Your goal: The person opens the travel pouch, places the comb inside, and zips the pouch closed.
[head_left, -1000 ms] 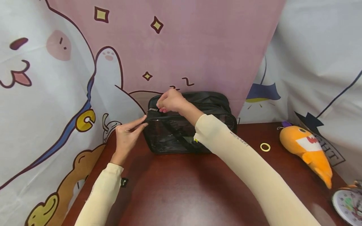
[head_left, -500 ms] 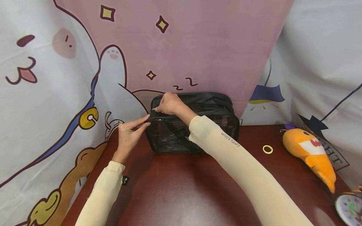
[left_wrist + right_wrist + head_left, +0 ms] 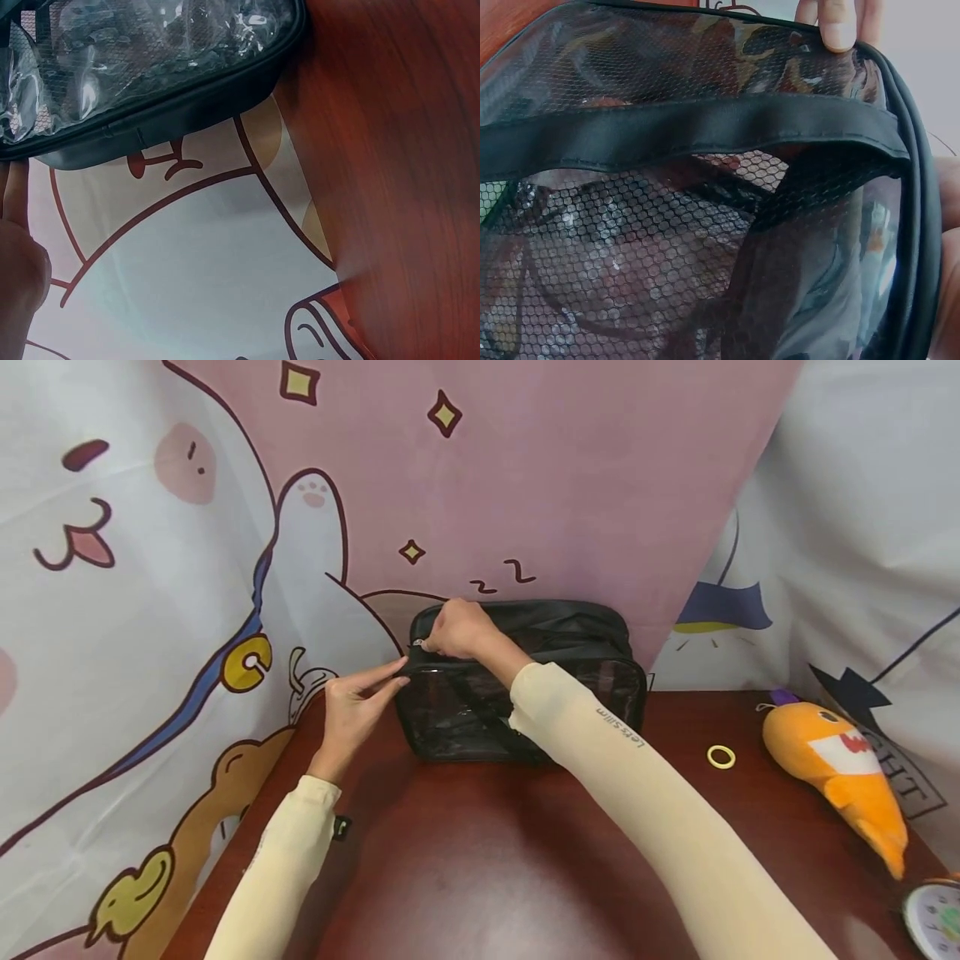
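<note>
A black bag (image 3: 600,697) with clear plastic and mesh panels stands upright at the back of the table. My left hand (image 3: 351,710) pinches the rim at its upper left corner, thumb in front; in the right wrist view that thumb (image 3: 838,34) presses the clear panel's edge. My right hand (image 3: 461,631) is on top of the bag near the same corner, pinching the small metal zipper pull (image 3: 419,643). In the left wrist view, fingers (image 3: 16,195) of the left hand touch the bag's dark edge. What lies inside the bag is unclear.
To the right, a yellow ring (image 3: 721,757) and an orange plush toy (image 3: 832,760) lie on the brown table (image 3: 465,877). A round clock (image 3: 933,918) is partly cut off at the right edge. Printed cloth (image 3: 570,485) hangs directly behind the bag.
My right hand has come down onto the zipper pull and now pinches it. The left hand keeps its hold on the bag's corner. The head view has shifted slightly left.
</note>
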Demonstrator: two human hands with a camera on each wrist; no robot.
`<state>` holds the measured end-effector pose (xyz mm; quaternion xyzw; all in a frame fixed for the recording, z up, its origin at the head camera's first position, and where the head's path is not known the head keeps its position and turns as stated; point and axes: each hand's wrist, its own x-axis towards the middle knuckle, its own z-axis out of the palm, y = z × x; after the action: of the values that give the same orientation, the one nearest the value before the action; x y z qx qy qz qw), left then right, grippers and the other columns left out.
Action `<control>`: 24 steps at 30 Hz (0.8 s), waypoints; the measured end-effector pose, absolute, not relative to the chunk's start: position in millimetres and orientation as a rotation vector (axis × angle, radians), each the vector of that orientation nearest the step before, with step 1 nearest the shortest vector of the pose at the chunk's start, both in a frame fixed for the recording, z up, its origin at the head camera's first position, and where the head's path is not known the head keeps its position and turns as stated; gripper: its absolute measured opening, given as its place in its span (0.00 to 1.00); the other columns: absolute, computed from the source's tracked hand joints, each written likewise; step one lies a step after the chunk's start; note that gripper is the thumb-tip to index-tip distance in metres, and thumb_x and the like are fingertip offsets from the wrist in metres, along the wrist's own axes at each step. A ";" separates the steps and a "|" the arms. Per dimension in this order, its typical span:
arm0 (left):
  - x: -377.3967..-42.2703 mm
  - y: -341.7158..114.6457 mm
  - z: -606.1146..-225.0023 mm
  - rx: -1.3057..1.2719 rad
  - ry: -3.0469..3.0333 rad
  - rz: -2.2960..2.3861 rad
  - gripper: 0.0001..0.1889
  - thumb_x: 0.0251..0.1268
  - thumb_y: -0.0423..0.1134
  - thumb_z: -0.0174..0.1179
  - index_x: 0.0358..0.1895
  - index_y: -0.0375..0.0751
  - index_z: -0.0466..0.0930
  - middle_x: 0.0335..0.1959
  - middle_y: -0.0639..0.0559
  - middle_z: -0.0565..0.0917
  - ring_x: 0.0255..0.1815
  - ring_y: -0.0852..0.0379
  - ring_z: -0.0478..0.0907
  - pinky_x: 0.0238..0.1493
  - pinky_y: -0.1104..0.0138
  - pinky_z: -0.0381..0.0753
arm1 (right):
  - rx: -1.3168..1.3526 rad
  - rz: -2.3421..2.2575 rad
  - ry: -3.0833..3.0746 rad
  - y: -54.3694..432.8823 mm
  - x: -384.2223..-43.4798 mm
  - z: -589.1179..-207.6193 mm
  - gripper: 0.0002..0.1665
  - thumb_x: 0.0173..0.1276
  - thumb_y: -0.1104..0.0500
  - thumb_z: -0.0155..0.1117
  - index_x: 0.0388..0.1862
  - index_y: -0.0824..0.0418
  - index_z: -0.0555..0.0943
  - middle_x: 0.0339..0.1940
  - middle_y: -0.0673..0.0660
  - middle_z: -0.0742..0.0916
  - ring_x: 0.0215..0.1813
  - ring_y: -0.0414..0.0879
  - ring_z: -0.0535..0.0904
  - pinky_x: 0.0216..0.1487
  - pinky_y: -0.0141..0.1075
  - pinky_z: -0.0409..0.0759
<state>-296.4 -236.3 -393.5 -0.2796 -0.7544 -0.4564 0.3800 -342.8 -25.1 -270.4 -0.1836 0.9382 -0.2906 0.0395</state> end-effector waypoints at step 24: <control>-291.7 -238.6 -384.8 -0.735 -1.957 -1.041 0.17 0.61 0.32 0.77 0.52 0.50 0.93 0.44 0.49 0.94 0.42 0.63 0.92 0.40 0.82 0.83 | -0.301 -1.362 2.516 -11.9 -341.7 -236.7 0.13 0.73 0.63 0.61 0.26 0.63 0.80 0.20 0.52 0.80 0.20 0.41 0.78 0.29 0.33 0.86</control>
<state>-291.7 -238.6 -384.8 -0.2896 -0.7707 -0.4102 0.3923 -341.7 -11.9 -236.7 -0.1036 0.8670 -0.4692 0.1319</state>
